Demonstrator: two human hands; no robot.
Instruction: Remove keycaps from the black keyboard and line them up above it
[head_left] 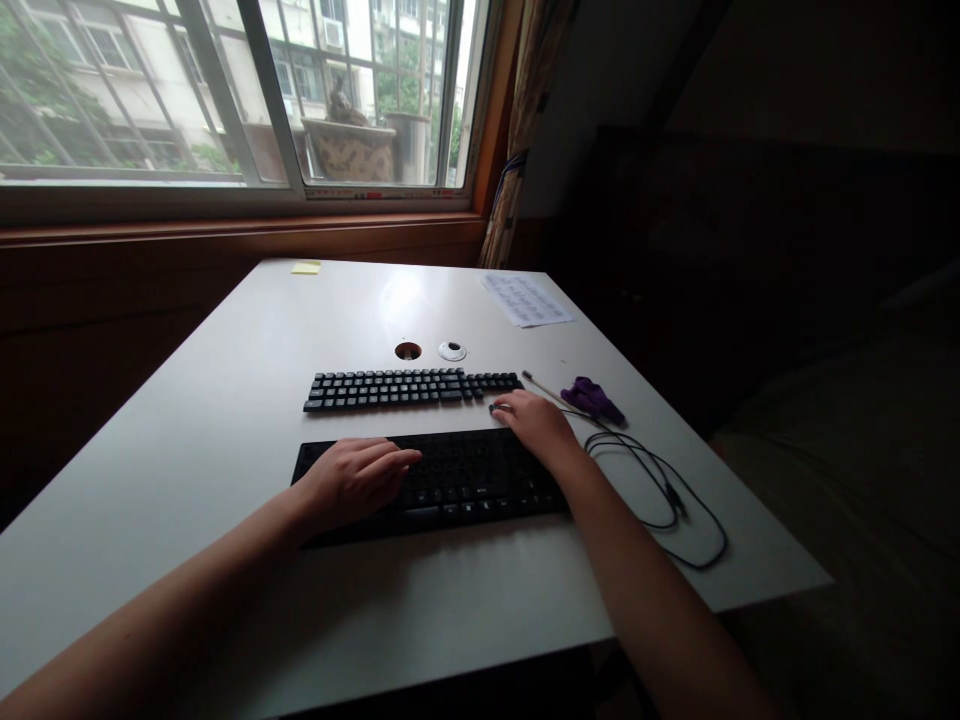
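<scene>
A black keyboard [491, 470] lies on the white table, most of its upper area bare of keycaps. Some keycaps [466, 508] sit along its near rows. Over the keyboard's left part rests my left hand [356, 480], its index finger stretched to the right and no object visible in it; the hand covers the keys under it. Just beyond the keyboard's far edge, my right hand [534, 418] pinches a small black keycap [495, 408] between thumb and fingertips. Behind it, loose black keycaps [386, 390] stand in neat rows, the right-hand block being shorter.
Right of the keyboard are a thin brush-like stick [551, 390], a crumpled purple cloth [592, 399] and a coiled black cable [694, 560]. Farther back are a round hole [408, 351], a white cover [452, 351], printed paper [529, 300] and a yellow note [306, 268].
</scene>
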